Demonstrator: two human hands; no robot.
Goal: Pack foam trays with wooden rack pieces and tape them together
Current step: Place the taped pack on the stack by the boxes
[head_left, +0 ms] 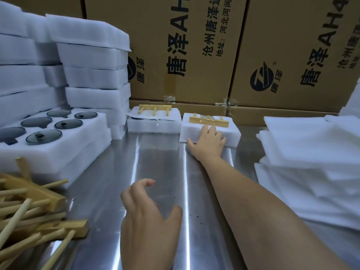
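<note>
My worry is the foam tray right of centre. The right hand lies on it with fingers spread flat, gripping nothing, so a shove could skid the light block across the slick steel surface or knock the wooden rack piece on top. The left hand, low centre, hovers loosely curled, empty. The foam is soft, white and matte; the wood is pale and squared, with round pegs.
</note>
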